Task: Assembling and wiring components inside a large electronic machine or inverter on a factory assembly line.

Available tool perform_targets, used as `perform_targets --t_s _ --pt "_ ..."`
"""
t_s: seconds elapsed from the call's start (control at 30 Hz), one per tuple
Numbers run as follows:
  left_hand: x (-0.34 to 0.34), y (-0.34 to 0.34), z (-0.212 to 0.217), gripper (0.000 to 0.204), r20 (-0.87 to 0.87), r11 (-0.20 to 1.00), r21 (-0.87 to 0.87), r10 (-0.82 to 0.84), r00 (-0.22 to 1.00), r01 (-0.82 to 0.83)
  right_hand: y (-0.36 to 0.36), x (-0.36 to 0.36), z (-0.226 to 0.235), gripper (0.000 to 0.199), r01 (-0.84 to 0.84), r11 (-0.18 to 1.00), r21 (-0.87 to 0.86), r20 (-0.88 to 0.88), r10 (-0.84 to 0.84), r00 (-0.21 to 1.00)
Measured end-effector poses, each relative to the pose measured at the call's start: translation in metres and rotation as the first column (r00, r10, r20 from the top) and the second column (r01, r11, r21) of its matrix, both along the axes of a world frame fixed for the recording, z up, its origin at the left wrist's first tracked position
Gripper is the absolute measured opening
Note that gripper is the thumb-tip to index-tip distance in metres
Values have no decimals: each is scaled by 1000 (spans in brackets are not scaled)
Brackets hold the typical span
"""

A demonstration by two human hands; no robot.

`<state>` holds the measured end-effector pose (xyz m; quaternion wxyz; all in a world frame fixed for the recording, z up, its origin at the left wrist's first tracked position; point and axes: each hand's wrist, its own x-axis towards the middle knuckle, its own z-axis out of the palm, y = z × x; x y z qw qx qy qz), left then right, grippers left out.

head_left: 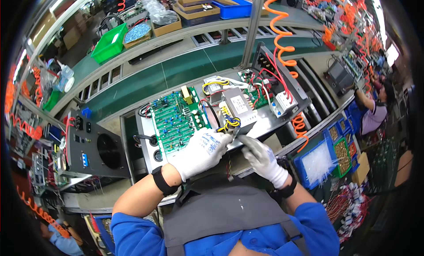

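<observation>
My left hand [204,151], in a white glove with blue print, is closed at the near edge of an open metal chassis [260,128]. Its fingertips pinch the end of a yellow and dark wire bundle [230,122], where a small connector seems to stick out. Beside it, my gloved right hand [264,162] has its fingers stretched toward that wire end, the thumb apart. Whether the right fingertips touch it is hard to see. The wires run from a boxy transformer [239,106] with a white label. Left of that lies a green circuit board [173,121], partly under my left hand.
Another dark unit with a round fan opening [108,151] stands at left. Orange coiled hoses [282,33] hang over the line. Blue bins [311,165] of small parts sit at right, a green bin [108,43] on the far shelf. A co-worker [375,108] is at far right.
</observation>
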<state>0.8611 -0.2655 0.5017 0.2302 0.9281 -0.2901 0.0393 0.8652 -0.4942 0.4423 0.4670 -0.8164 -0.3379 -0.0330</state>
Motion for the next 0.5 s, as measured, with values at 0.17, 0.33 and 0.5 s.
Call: perform_targets --t_s 0.17,0.33,0.5 --pt "9 3 17 20 -285 985 -160 18 958 -66 37 23 -11 38 -134 983 127 22 132 991" --pt "33 17 40 26 -361 953 -279 11 932 -119 43 11 -59 15 202 917 343 -374 -64 925" --pt "98 51 16 25 -107 949 -231 192 976 -213 68 -6 -41 11 507 707 494 -663 -71 746"
